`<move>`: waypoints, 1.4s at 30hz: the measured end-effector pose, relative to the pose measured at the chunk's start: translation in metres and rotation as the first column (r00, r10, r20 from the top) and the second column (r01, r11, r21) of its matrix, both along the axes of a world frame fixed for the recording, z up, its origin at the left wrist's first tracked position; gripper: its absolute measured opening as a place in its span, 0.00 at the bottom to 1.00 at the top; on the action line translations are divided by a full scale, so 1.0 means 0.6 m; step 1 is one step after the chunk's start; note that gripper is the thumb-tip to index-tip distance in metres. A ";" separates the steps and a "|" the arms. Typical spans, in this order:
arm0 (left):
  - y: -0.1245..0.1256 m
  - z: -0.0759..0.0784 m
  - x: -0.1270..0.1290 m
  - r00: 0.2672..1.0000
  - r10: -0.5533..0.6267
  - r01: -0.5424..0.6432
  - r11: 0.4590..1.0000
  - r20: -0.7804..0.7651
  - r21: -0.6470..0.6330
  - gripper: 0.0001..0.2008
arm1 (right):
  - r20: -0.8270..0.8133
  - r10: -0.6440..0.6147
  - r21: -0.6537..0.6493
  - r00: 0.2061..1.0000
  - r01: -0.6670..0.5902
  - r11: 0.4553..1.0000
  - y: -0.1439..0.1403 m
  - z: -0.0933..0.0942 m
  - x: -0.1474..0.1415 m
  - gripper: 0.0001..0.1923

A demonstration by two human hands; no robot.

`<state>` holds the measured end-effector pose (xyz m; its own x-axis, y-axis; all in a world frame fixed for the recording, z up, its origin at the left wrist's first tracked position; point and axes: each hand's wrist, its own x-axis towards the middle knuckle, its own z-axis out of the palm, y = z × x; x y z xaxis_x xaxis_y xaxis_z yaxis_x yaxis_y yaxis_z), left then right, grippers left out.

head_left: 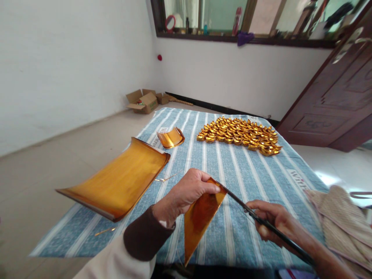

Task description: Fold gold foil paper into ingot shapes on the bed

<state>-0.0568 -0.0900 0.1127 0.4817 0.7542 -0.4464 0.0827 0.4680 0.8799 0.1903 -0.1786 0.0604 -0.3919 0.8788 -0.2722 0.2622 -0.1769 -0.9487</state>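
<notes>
My left hand [188, 190] pinches a folded sheet of gold foil paper [200, 221] near its upper corner, and the sheet hangs down over the table's front. My right hand [274, 219] is closed around dark long-handled scissors [236, 198]. Their blades meet the paper's top right corner, close to my left fingertips. Left of my hands lies a large curled stack of gold foil paper [116, 178]. A smaller curled stack of foil [171, 138] sits behind it. Toward the far right of the table is a heap of folded gold ingots [238, 133].
A blue and white striped cloth [212, 159] covers the table. Thin gold offcuts [105, 231] lie at its left. A beige quilted cloth [343, 221] is at the right edge. An open cardboard box [143, 101] stands on the floor; a brown door [328, 89] is at right.
</notes>
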 end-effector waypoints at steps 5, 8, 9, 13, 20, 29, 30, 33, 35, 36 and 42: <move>0.000 0.001 0.000 1.000 -0.009 0.009 1.000 0.006 0.001 0.03 | 0.002 -0.018 -0.010 1.000 0.018 1.000 -0.001 0.000 0.000 0.29; -0.001 0.003 0.000 1.000 -0.009 0.009 1.000 0.016 0.003 0.03 | -0.033 -0.026 -0.021 0.999 0.026 0.999 -0.002 -0.003 0.001 0.31; -0.001 0.003 0.000 1.000 -0.008 0.008 1.000 0.017 0.001 0.03 | -0.047 -0.031 -0.025 0.998 0.030 0.999 -0.002 -0.004 0.001 0.32; -0.002 0.005 0.000 1.000 -0.010 0.010 1.000 0.005 -0.006 0.03 | -0.055 -0.041 -0.025 0.998 0.039 0.999 -0.001 -0.003 0.000 0.33; -0.002 0.007 0.000 1.000 -0.017 0.017 0.999 0.006 0.035 0.02 | -0.026 -0.043 -0.021 0.999 0.042 0.999 0.001 -0.004 -0.001 0.28; -0.002 0.004 -0.002 1.000 -0.023 0.023 0.999 -0.016 0.032 0.02 | -0.003 -0.011 -0.010 1.000 0.011 1.000 0.001 -0.001 -0.002 0.28; -0.003 0.003 -0.002 1.000 -0.018 0.018 0.999 -0.016 0.028 0.02 | 0.020 0.004 0.000 1.000 -0.004 1.000 0.001 0.001 -0.002 0.27; -0.003 0.002 -0.001 1.000 -0.010 0.010 1.000 -0.005 0.017 0.01 | 0.063 0.047 0.034 0.997 -0.049 0.998 0.002 0.009 0.000 0.26; -0.003 0.002 -0.001 1.000 -0.018 0.017 1.000 0.007 0.009 0.01 | 0.055 0.064 0.045 0.996 -0.067 0.997 0.002 0.012 0.002 0.26; -0.003 0.002 -0.001 1.000 -0.019 0.019 1.000 0.012 0.005 0.01 | 0.051 0.069 0.047 0.996 -0.072 0.996 0.002 0.012 0.003 0.26; -0.002 0.005 0.001 1.000 -0.014 0.015 0.999 0.025 -0.031 0.03 | 0.051 0.095 0.040 0.994 -0.097 0.994 0.006 0.005 0.005 0.26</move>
<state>-0.0560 -0.0912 0.1155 0.5034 0.7332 -0.4572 0.0678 0.4940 0.8668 0.1934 -0.1750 0.0634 -0.4622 0.8489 -0.2564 0.3224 -0.1085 -0.9404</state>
